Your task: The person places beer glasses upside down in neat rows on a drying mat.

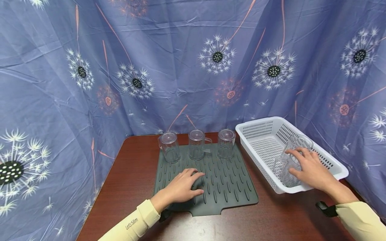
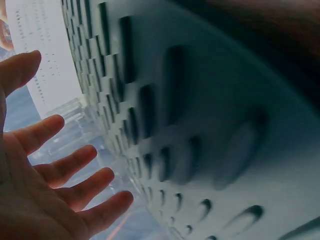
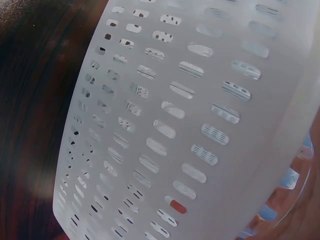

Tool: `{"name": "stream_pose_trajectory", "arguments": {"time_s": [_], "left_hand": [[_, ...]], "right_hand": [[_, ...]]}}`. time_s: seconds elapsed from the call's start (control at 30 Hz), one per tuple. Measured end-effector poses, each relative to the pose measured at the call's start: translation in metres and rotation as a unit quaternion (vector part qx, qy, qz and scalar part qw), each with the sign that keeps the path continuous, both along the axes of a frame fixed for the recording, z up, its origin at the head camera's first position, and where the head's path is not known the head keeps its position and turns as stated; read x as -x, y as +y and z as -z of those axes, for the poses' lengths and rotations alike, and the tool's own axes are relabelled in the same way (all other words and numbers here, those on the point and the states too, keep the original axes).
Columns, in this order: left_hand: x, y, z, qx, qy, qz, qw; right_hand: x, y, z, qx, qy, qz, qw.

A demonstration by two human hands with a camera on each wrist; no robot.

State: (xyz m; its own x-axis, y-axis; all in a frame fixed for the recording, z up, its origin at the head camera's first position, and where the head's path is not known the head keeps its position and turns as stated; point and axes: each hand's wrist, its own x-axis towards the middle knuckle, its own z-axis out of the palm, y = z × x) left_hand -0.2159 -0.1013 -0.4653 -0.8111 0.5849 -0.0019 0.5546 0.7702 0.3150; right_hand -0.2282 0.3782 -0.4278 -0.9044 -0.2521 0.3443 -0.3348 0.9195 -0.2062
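Observation:
My right hand (image 1: 312, 169) is over the basket at the right, with thumb and fingers spread around the upper part of a clear glass mug (image 1: 287, 175). Whether they press on the glass cannot be made out. Another clear mug (image 1: 303, 140) is just beyond the fingers. In the right wrist view the basket wall hides most of this hand. My left hand (image 1: 182, 187) hovers above the near part of a dark grey drying mat (image 1: 223, 187), fingers apart and holding nothing. Upside down along the mat's far edge stand three mugs: left (image 1: 170, 149), middle (image 1: 196, 147) and right (image 1: 226, 145).
The white perforated basket (image 1: 256, 154) stands right of the mat on a brown wooden table (image 1: 126, 174). Behind and at both sides hangs a blue curtain (image 1: 181, 67) with dandelion prints. The basket's raised rim surrounds the mugs inside it.

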Motion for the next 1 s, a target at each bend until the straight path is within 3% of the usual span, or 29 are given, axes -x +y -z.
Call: {"name": "stream_pose_trajectory", "arguments": {"time_s": [0.33,1.0], "left_hand": [[-0.002,-0.012,0.018,0.01,-0.004,-0.005,0.9999],[-0.003,-0.012,0.026,0.039,0.002,-0.027,0.9989]], "right_hand": [[0.0,0.001,0.001,-0.003,-0.007,-0.005,1.0],[0.001,0.003,-0.002,-0.016,-0.008,-0.002,1.0]]}}
